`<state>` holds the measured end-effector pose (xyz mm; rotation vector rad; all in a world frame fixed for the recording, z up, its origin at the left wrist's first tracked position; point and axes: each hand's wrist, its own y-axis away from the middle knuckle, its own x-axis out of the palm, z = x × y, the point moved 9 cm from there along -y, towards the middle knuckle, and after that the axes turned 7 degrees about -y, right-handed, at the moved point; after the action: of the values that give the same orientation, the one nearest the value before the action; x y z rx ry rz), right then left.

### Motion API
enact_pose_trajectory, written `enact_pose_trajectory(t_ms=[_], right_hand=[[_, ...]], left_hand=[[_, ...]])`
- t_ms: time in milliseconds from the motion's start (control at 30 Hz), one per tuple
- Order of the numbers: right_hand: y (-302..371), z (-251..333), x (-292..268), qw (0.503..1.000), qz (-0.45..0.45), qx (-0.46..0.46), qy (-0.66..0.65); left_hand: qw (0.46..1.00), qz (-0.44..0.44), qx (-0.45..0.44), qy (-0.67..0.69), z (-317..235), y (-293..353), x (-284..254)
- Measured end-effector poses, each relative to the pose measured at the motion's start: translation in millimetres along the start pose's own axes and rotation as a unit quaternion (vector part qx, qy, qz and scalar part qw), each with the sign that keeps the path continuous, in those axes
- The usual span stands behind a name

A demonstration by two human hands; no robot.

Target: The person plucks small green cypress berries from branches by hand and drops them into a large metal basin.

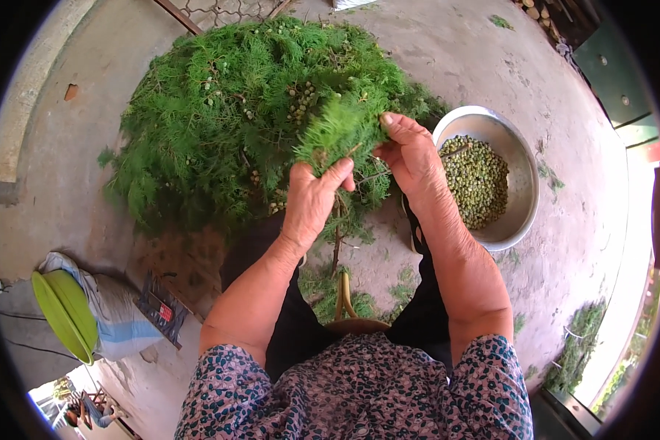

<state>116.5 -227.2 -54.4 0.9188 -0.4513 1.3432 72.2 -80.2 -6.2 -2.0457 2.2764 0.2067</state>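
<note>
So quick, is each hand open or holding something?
Left hand: closed, holding a leafy green twig.
Right hand: curled beside the twig; can't tell if it's gripping anything.

Green is spreading over a grey floor; a speckled shirt is showing below.
The heap of branches is ranging from dark to vivid green, with dull tan-green cones dotting it; the sprig is looking a brighter green; the bowl is gleaming silver-grey around yellowish-green cones; the shirt is carrying dark and teal flecks on dusty pink; the trousers are looking black; the tub is glowing lime green; the sack is showing whitish grey with a pale blue band.
</note>
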Motion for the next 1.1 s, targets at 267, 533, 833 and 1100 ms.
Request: enact_pose_trajectory(t_ms=[267,533,833,1100], right_hand=[[4,13,-33,0.991,-0.026,0.046,0.125],[-8,-56,-68,0.963,-0.038,0.169,0.205],[-16,-105,-55,0.974,-0.023,0.157,0.164],[-15,-125,-101,0.947,-0.159,0.156,0.231]], left_hand=[[0.825,0.146,0.371,-0.401,-17,56,66],[0.717,0.272,0.395,-0.506,-1,80,101],[0.772,0.453,0.293,-0.336,52,110,112],[0.726,0.495,0.194,-0.436,64,97,107]])
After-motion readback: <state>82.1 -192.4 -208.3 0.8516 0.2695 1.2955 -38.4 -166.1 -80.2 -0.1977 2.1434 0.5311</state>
